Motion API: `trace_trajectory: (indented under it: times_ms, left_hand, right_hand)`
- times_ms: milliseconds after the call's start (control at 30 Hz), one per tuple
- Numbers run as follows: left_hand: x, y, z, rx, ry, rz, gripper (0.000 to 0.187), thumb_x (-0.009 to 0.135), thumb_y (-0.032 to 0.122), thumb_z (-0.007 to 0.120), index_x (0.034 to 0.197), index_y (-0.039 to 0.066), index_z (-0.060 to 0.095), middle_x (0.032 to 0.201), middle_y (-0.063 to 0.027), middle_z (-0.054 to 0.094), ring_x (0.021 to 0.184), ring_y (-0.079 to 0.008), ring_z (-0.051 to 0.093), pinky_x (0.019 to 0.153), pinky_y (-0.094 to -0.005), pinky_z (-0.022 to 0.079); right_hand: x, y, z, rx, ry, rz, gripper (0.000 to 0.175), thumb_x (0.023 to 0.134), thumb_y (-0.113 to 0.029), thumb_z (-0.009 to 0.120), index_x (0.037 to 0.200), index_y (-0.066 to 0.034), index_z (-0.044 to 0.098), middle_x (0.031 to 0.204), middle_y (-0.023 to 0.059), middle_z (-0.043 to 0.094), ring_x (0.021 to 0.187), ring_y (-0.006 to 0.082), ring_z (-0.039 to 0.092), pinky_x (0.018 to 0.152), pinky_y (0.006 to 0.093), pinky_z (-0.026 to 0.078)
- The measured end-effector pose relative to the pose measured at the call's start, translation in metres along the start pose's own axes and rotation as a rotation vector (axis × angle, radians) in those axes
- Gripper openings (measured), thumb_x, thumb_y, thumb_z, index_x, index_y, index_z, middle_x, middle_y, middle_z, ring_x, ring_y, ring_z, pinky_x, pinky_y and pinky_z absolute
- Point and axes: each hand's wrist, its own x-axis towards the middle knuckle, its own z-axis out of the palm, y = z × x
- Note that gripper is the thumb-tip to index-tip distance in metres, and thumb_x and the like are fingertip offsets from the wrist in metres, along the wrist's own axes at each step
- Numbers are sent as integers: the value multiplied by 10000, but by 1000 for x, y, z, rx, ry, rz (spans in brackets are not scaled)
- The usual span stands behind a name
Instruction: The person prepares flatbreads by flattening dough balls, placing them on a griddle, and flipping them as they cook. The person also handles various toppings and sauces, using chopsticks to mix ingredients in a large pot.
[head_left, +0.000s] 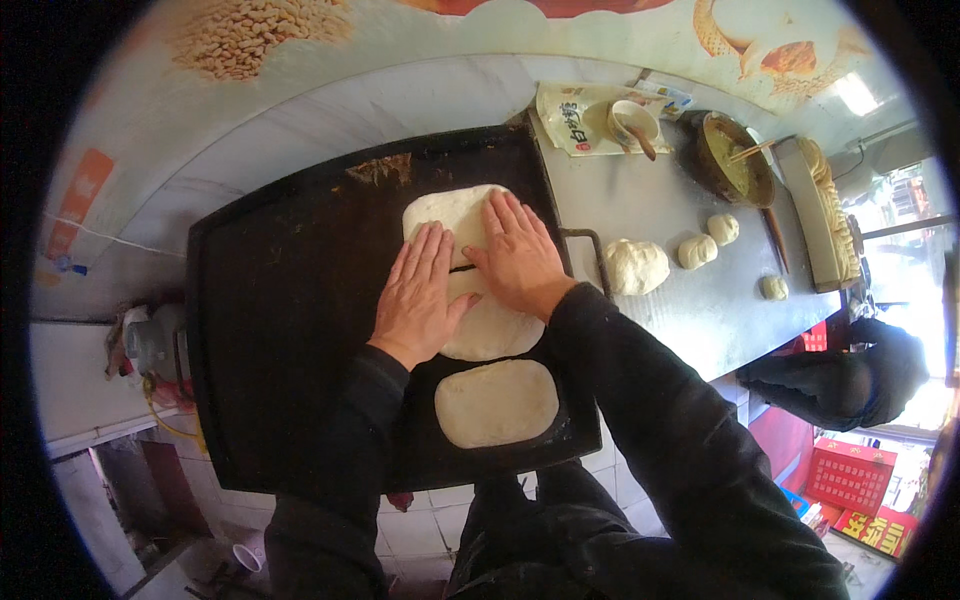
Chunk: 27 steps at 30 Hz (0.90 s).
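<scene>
Both my hands lie palm down on a flattened, rounded-rectangular piece of white dough (448, 204) at the far right of a black rectangular griddle pan (300, 322). My left hand (420, 292) rests over its left near corner, thumb pointing inward. Further right, my right hand (521, 251) presses its right part, fingertips near the far edge. Neither hand grips anything. A second flat dough piece (491, 330) sits just nearer, partly hidden beneath my hands and wrists. Closest to me is a third flat piece (497, 403), fully visible and apart from both hands.
A metal handle (596, 259) juts from the pan's right side. The metal worktop (592, 195) holds a large dough lump (636, 267), several small balls, a bowl (634, 124) with a spoon, a pan (739, 161) with chopsticks, and a long box (814, 225). Another person (840, 375) is at right.
</scene>
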Motion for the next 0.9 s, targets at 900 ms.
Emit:
trace_trajectory:
  times_ms: [900]
  left_hand:
    - [-43,-66,-24,57,-71,104,763,944,375,648,1557,45,336,1635,-155,300,1537,-350,206,1245,-520,126]
  right_hand:
    - [-110,-68,-19,66,-250,-100,808,967,-524,537,1581,-59,294,1644,147,286,1545,307,207,1252,475,137]
